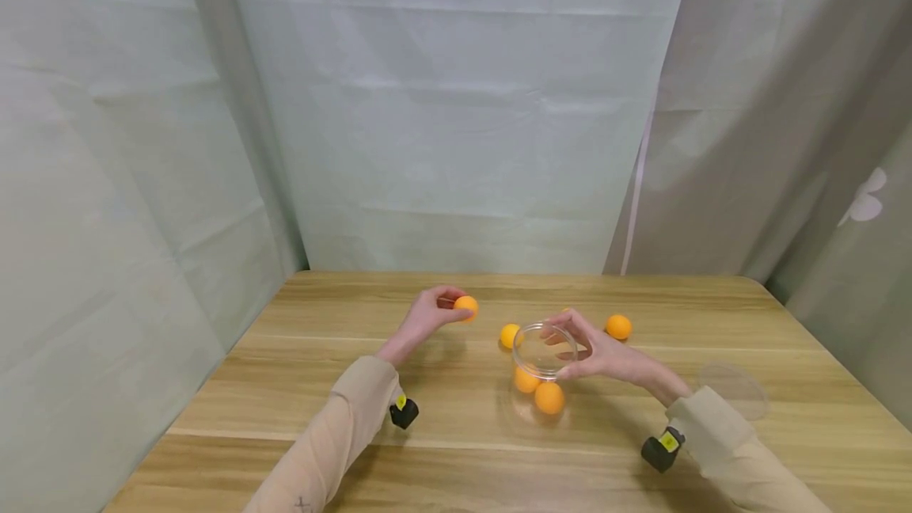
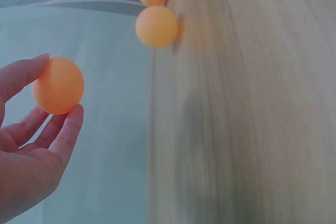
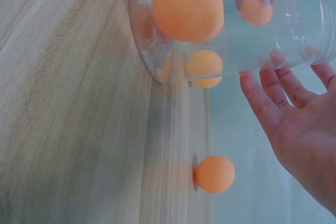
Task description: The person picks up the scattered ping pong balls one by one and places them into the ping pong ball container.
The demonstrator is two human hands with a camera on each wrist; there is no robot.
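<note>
My left hand [image 1: 445,303] hovers over the middle of the wooden table [image 1: 442,450] and pinches an orange ball [image 1: 466,306] between thumb and fingertips; the left wrist view shows that ball [image 2: 58,86] clear of the tabletop. My right hand [image 1: 570,351] grips a clear plastic jar [image 1: 545,351] near its open rim, thumb on the far side and fingers on the near side. Two orange balls [image 1: 549,397] lie inside, seen large in the jar [image 3: 231,30] as an upper ball [image 3: 188,7] and a lower ball [image 3: 205,68].
Loose orange balls lie on the table: one [image 1: 509,336] just left of the jar, another [image 1: 618,327] beyond my right hand, also seen as a ball [image 3: 214,173]. A clear lid [image 1: 734,386] lies at the right. Pale curtains close in behind and beside the table.
</note>
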